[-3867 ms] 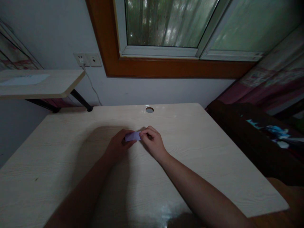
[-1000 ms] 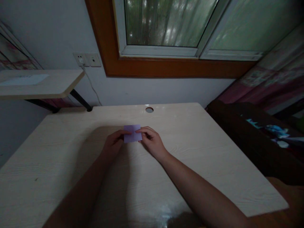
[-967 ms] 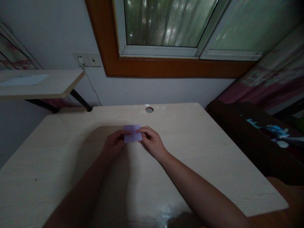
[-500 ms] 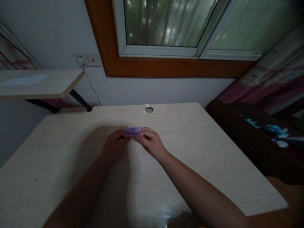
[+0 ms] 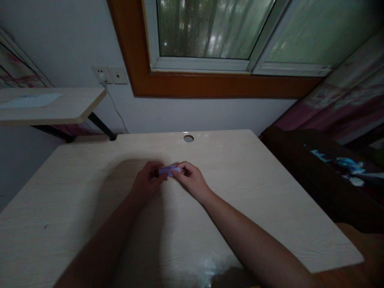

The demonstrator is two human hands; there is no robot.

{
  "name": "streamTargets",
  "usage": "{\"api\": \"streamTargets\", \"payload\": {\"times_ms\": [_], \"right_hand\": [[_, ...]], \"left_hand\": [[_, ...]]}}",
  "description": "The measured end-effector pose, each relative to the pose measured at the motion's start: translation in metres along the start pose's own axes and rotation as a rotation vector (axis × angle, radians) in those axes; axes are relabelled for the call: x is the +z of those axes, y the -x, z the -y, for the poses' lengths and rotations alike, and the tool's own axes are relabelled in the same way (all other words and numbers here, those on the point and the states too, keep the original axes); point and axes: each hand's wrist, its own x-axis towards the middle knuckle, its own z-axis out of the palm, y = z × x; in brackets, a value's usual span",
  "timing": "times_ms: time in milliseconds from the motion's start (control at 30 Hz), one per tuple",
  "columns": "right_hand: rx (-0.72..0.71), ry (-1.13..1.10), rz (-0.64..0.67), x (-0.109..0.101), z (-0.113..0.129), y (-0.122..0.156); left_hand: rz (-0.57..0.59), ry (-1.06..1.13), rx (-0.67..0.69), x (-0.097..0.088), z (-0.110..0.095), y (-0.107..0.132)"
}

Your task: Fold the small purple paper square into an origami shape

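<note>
Pinching from both ends: left hand (image 5: 147, 178) and right hand (image 5: 192, 177) each clamped on the same piece of purple paper (image 5: 169, 171), thumbs on the near face, fingers tucked behind and partly hidden. Paper sits between the two hands, over the far middle part of the desk (image 5: 240, 188); cannot tell whether its lower edge touches the surface. Shows as a narrow band with a second edge just behind the top, so probably doubled over. Crease itself not readable at this size.

Risks, judged from the grip: thumbs lie close together near the middle. If one presses harder than the other, the layers could slide and a fold set crooked. If the hands pull apart while both pinch, thin stock might tear or the fold spring open. Letting one end go early could let the paper flare or drop.

Farther out: a broad shadow (image 5: 129, 188) covers the left hand and dims the desk there; poor light might hide a misaligned edge. Round hole (image 5: 189, 139) in the desk beyond the right hand, near but apart; a small folded piece, if dropped and knocked that way, could perhaps fall in. Raised shelf (image 5: 85, 112) well off to the left, unlikely to interfere.
</note>
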Motion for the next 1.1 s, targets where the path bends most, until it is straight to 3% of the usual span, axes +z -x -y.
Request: {"api": "streamTargets", "payload": {"times_ms": [167, 800, 1100], "right_hand": [[0.005, -0.029, -0.004, 0.0003, -0.0033, -0.0014], [-0.025, -0.063, 0.039, -0.0007, -0.0021, -0.0013], [-0.023, -0.103, 0.052, -0.0005, -0.0029, -0.0024]], "left_hand": [[0.084, -0.053, 0.021, -0.0012, -0.0018, 0.0], [0.115, -0.142, 0.028, -0.0006, -0.0058, 0.0004], [0.128, -0.099, 0.029, 0.0004, 0.003, 0.0005]]}}
